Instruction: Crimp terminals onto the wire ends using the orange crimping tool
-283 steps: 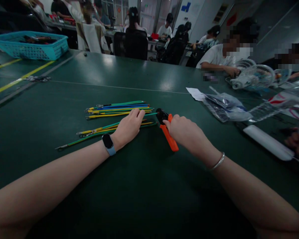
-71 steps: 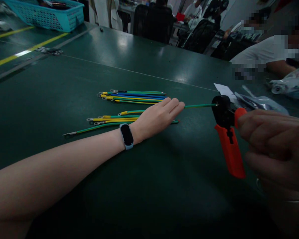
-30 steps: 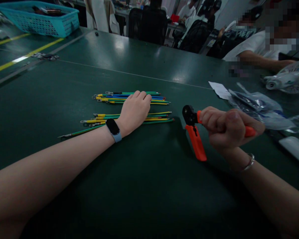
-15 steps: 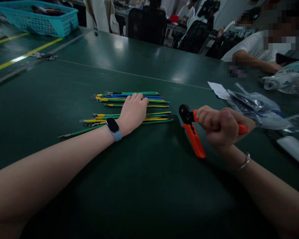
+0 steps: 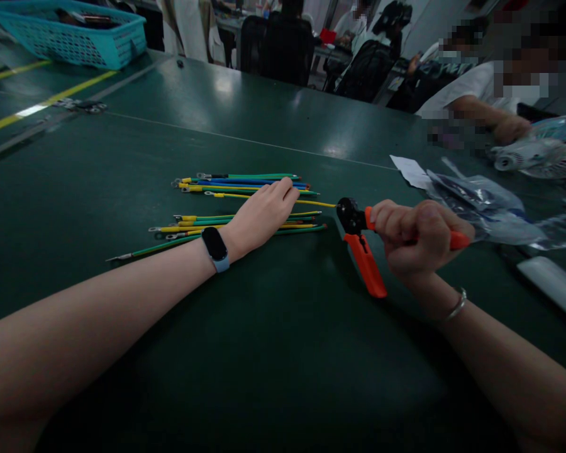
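Note:
My left hand is closed on a thin yellow-green wire, its fingertips partly hidden. The wire's right end meets the head of an orange-handled crimping tool; whether it sits inside the jaws cannot be made out. My right hand wraps round the upper handle of this crimping tool, while the lower handle stands spread away from it. Several other wires with ring lugs lie in two groups, a green one on the far side and another green one nearest me.
Clear plastic bags and a white paper lie right of the tool. Behind them is a small fan, with a person seated beyond. A blue basket stands far left; small metal parts lie before it.
My left hand has shifted right and slightly away from me, sliding one yellow-green wire out until its end reaches the crimping tool. My right hand has barely moved.

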`<action>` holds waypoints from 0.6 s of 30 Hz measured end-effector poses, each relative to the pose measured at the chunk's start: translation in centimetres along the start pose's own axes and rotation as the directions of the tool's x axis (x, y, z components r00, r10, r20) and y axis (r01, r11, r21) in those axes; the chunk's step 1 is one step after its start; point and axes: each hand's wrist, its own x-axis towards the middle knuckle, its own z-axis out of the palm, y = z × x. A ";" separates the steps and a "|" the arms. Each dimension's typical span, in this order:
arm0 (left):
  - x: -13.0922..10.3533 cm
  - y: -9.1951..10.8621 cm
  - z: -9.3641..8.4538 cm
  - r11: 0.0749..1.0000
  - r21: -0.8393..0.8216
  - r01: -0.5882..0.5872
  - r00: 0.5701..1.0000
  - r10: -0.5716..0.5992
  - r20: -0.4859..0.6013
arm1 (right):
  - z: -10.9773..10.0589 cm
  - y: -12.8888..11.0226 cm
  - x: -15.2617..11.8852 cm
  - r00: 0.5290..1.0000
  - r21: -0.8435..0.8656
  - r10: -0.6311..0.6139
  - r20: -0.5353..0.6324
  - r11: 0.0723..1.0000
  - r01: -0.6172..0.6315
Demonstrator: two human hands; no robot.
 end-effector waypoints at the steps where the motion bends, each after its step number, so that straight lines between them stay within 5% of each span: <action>1: 0.0 0.0 0.0 1.000 0.004 -0.006 1.000 0.006 0.006 | 0.0 0.0 0.0 1.000 0.007 -0.004 0.000 1.000 0.004; 18: -0.2 0.2 -0.1 0.991 -0.029 -0.127 0.989 0.125 -0.074 | 0.1 0.0 0.2 1.000 -0.013 -0.016 -0.014 1.000 0.016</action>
